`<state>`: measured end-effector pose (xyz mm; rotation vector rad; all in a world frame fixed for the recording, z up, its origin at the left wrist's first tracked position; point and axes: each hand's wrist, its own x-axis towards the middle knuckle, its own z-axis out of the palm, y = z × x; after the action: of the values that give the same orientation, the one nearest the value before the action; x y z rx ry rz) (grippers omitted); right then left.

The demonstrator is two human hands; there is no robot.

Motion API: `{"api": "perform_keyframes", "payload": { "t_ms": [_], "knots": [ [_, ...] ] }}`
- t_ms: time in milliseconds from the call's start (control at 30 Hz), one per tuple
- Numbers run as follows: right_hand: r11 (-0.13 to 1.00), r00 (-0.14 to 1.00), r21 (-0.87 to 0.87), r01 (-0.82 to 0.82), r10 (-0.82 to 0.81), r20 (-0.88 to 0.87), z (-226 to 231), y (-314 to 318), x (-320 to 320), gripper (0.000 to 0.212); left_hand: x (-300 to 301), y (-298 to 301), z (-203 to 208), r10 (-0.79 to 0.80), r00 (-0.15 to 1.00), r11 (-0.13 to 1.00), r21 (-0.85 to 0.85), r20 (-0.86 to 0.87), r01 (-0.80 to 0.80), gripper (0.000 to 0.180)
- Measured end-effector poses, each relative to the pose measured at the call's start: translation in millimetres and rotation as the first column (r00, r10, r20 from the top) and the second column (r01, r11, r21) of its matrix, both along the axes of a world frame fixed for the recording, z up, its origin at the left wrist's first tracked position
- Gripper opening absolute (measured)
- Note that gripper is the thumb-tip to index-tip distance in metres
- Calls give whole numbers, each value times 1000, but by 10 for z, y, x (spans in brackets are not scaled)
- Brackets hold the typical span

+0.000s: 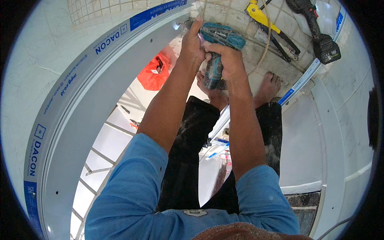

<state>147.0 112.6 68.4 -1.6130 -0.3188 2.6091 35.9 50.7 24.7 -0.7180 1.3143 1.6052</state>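
Note:
A teal and black cordless drill [222,35] is held level at the top middle, its front end toward the white aluminium frame profile [132,54] on the left. My right hand [229,60] is wrapped around the drill's grip, which hangs down below the body. Around the drill's front end my left hand [193,45] is closed, its thumb lying along the near side of the nose. Behind that hand the drill's tip is mostly hidden, so I cannot tell whether it touches the profile. Blue printed film covers the profile's outer edge.
Yellow and black long-handled cutters [264,20] and a black cordless power tool [316,30] lie on the dusty tiles at the upper right. An orange-red plastic bag [154,74] sits beyond my left forearm. Another film-covered profile [300,82] runs along the right, and a cable [265,50] crosses the floor.

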Motion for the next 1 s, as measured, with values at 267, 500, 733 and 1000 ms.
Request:
{"api": "perform_keyframes", "payload": {
  "t_ms": [267,500,733,1000],
  "knots": [
    [942,970,-298,155,-203,-136,-178,41,86,16,-53,136,103,-199,978,921,-329,62,208,37],
    [774,896,-523,358,-443,-42,-94,-328,81,17,-18,176,359,-386,920,742,-569,69,354,35],
    [782,849,-476,402,-513,-126,-141,-731,61,6,-55,-12,425,-536,844,712,-533,10,458,36],
    [942,939,-89,323,-331,-94,71,-743,-46,17,-130,-292,146,-330,943,930,-188,-46,317,39]
  ]
}}
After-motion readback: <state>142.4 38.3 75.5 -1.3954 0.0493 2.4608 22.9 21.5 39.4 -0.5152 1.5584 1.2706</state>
